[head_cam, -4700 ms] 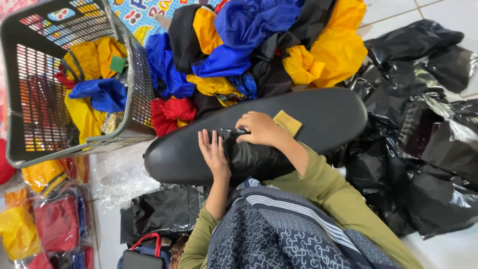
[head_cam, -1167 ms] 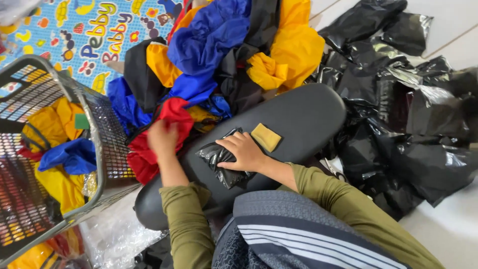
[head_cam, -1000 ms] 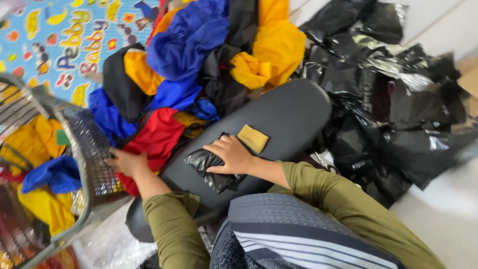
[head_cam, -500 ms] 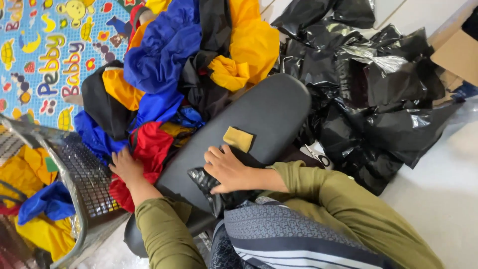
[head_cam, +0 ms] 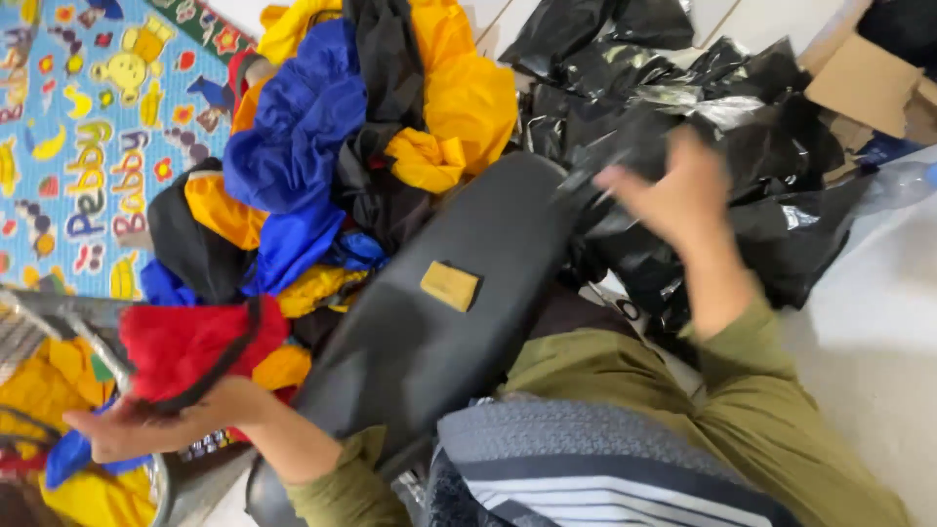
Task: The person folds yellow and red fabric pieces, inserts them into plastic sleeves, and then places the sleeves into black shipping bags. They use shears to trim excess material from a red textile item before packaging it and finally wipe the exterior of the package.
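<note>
My left hand (head_cam: pixel 161 422) grips a red garment (head_cam: pixel 185 346) with a black strap, lifted just above the basket rim (head_cam: pixel 190 478) at the lower left. My right hand (head_cam: pixel 673 190) is blurred by motion, fingers spread, over the heap of black plastic bags (head_cam: pixel 742 146) at the upper right; nothing clear sits in it. Between my arms lies a long black padded board (head_cam: pixel 439 361) with a small tan pad (head_cam: pixel 450 285) on it. The black packet that lay on the board is gone from it.
A pile of yellow, blue and black garments (head_cam: pixel 342 146) lies beyond the board. A colourful play mat (head_cam: pixel 78 146) covers the floor at the left. The basket holds yellow and blue garments (head_cam: pixel 59 390). Cardboard (head_cam: pixel 859 83) sits at the top right, white floor (head_cam: pixel 878 322) to the right.
My right hand left the board and swung right to the black bags, and the black packet is off the board. My left hand has pulled the red garment up toward the basket.
</note>
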